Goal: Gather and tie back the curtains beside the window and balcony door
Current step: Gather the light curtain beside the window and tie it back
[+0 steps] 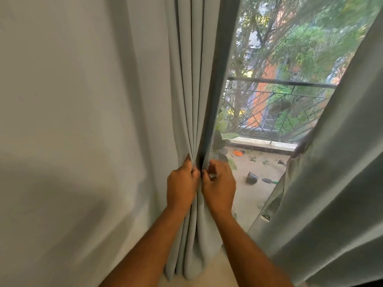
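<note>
Both hands [181,184] [219,183] pinch vertical curtain [192,100] folds.

- I see the left curtain [190,79] hanging left of the glass opening, bunched into folds at its inner edge.
- My left hand [181,186] and right hand [219,185] sit side by side on those folds, left just beside right.
- The right curtain [331,183] hangs across the opening's far side.
- Between the curtains, behind the glass, lies the balcony floor [255,195], with the railing [279,82] beyond it.
</note>
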